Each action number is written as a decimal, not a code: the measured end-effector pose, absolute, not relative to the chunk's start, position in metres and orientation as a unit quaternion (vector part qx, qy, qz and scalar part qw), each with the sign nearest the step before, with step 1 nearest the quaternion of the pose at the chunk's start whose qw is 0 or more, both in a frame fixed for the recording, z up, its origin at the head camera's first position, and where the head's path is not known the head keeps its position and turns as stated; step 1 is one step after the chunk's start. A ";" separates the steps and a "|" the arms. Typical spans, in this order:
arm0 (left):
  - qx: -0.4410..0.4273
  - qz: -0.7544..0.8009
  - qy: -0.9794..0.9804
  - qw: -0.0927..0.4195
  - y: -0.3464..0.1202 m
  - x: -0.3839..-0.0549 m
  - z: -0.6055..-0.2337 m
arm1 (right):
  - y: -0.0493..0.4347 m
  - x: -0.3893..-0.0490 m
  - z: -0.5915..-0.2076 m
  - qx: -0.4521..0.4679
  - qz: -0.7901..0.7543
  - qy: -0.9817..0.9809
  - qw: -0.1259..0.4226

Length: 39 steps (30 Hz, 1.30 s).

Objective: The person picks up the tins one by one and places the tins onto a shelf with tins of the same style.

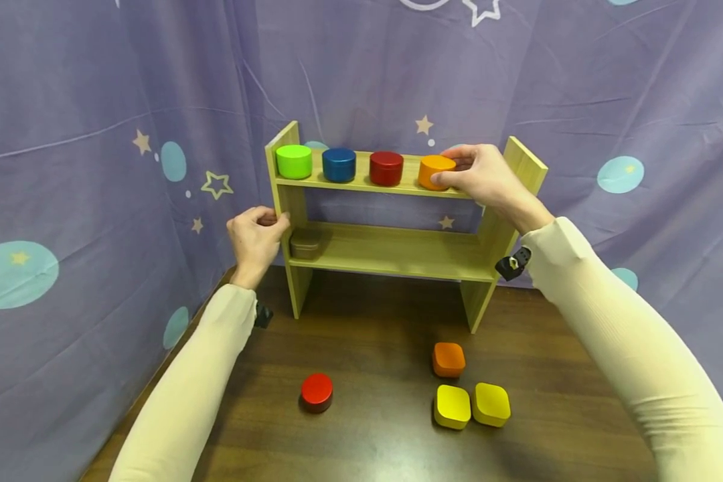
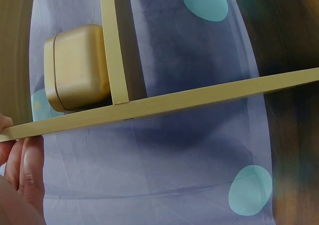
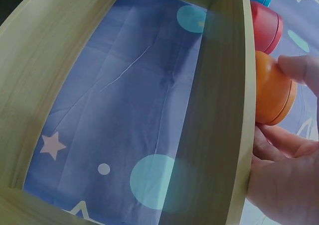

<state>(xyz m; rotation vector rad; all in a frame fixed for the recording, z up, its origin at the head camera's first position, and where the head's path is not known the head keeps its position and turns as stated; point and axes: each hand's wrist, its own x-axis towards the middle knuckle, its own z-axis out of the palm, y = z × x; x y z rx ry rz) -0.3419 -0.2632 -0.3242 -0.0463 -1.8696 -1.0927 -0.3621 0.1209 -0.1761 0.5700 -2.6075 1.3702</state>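
On the upper board of a wooden shelf stand a green round tin, a blue round tin, a red round tin and an orange round tin, from left to right. My right hand holds the orange tin at its right side, thumb in front; the tin appears to rest on the board. With thumb and fingers on either side, my left hand pinches the front edge of the shelf's left side panel. A gold rounded-square tin sits on the lower board, beside that panel.
On the dark wooden table in front lie a red round tin, an orange rounded-square tin and two yellow rounded-square tins side by side. A purple curtain hangs close behind the shelf and along the left.
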 end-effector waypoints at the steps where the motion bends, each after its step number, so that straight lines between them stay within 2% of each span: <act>1: -0.018 -0.446 -0.763 0.467 -0.263 -0.342 -0.324 | 0.121 -0.362 -0.176 0.189 0.454 -0.868 0.069; 16: -0.021 -0.447 -0.765 0.464 -0.263 -0.342 -0.325 | 0.122 -0.359 -0.176 0.179 0.456 -0.871 0.042; 21: -0.020 -0.447 -0.765 0.463 -0.265 -0.341 -0.327 | 0.128 -0.347 -0.187 0.173 0.496 -0.849 0.056; 34: -0.019 -0.445 -0.763 0.468 -0.266 -0.344 -0.325 | 0.152 -0.298 -0.210 0.181 0.475 -0.852 0.128; 39: -0.018 -0.446 -0.764 0.466 -0.265 -0.343 -0.325 | 0.152 -0.284 -0.233 0.202 0.451 -0.861 0.123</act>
